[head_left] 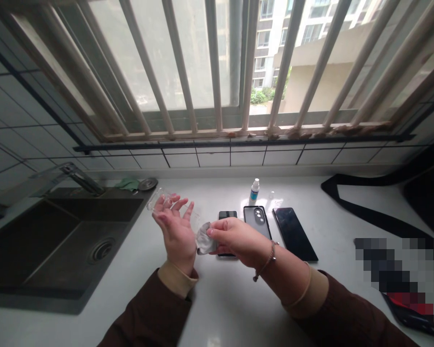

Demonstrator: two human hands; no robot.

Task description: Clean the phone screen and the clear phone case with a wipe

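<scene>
My left hand (179, 233) is turned palm up near the sink's edge, its thumb and fingertips around a clear phone case (154, 198). Some of the case is hidden behind the fingers. Close to that palm, my right hand (229, 233) pinches a crumpled grey cloth (204, 241). Partly under the right hand lies a phone (227, 214) on the counter. Beside it are a dark phone case (255, 222) with camera cutouts and a black phone (295, 234) lying flat. Behind them stands a small white bottle (254, 191) with a blue label.
On the left is a dark sink (68, 231) with a metal faucet (81, 177). A drain strainer (147, 184) and a green cloth (127, 184) sit behind it. A small clear cap (271, 194) is near the bottle. A black strap (369, 214) lies at right; window bars (217, 72) rise behind.
</scene>
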